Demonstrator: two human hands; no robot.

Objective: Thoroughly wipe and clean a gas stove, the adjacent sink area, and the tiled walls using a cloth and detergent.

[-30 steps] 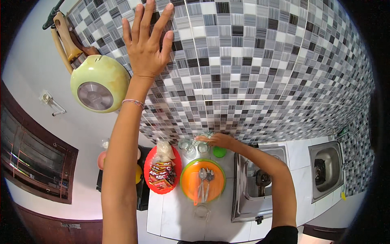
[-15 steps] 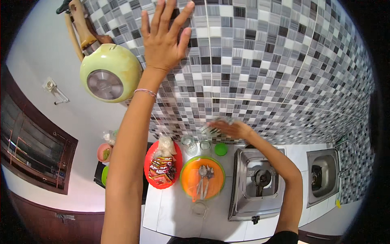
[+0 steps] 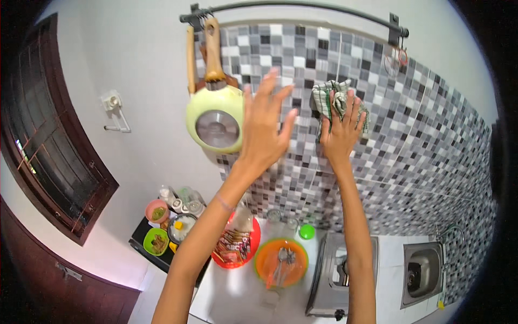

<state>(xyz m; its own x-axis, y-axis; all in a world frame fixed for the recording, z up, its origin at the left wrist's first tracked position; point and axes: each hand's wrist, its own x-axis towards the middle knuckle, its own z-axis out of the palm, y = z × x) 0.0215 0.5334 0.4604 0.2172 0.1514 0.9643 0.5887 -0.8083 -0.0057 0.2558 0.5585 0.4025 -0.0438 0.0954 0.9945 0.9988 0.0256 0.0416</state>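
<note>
My right hand (image 3: 341,132) lies with fingers spread over a green-and-white checked cloth (image 3: 333,93), holding it against the upper part of the mosaic-tiled wall (image 3: 388,146). Left of it, my left hand (image 3: 265,127) is raised with its fingers apart and nothing in it. Whether its palm touches the tiles cannot be told. Close beside that hand hangs a pale green frying pan (image 3: 229,102), its base facing me and its wooden handle up.
A dark rail (image 3: 302,5) runs above the tiles. Below are a red tray (image 3: 253,251) of packets, an orange plate (image 3: 264,259) with spoons and forks, a green lid (image 3: 307,231), a steel stove (image 3: 324,275) and a sink (image 3: 407,270). Bowls, one green (image 3: 156,251), stand at left.
The view has tilted upward, bringing the rail into sight. My right hand has moved with the cloth from low on the wall to high up. My left hand has come closer to the pan's body.
</note>
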